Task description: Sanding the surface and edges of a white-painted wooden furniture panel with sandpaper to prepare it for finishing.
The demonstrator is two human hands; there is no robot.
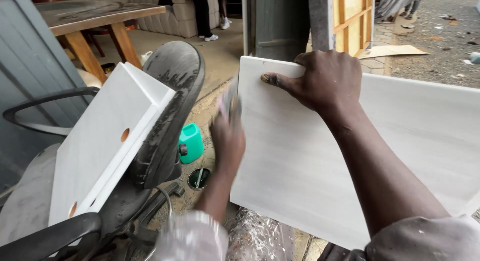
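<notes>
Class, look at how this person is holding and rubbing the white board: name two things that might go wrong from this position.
1. The white board is steadied only by the right hand gripping its top edge, so it may slip or tip while the blurred left hand rubs its side edge.
2. An open tin and a green container sit on the ground just below; a dropped board could knock them over.

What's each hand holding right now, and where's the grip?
The right hand grips the white board at its top edge, near the left corner. The left hand presses a small blurred thing against the board's left edge; what it is cannot be told.
</notes>
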